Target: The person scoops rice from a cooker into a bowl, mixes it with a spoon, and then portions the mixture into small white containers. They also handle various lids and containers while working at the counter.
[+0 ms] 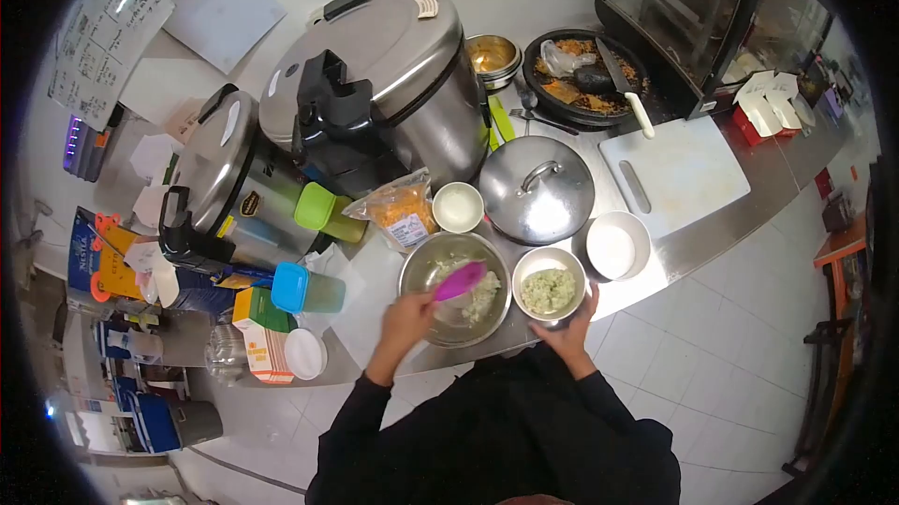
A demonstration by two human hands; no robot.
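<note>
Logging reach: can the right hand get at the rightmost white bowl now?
Probably yes: the right hand is at the neighbouring bowl, and nothing seems to block its way to the rightmost white bowl.

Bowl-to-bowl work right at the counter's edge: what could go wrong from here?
1. The white bowl of pale mix sits near the front edge, with the right hand at its side; a push could tip it.
2. The pink spoon in the left hand may drip between bowls.
3. The knife lies across the black dish, handle overhanging; a bump might dislodge it.
</note>
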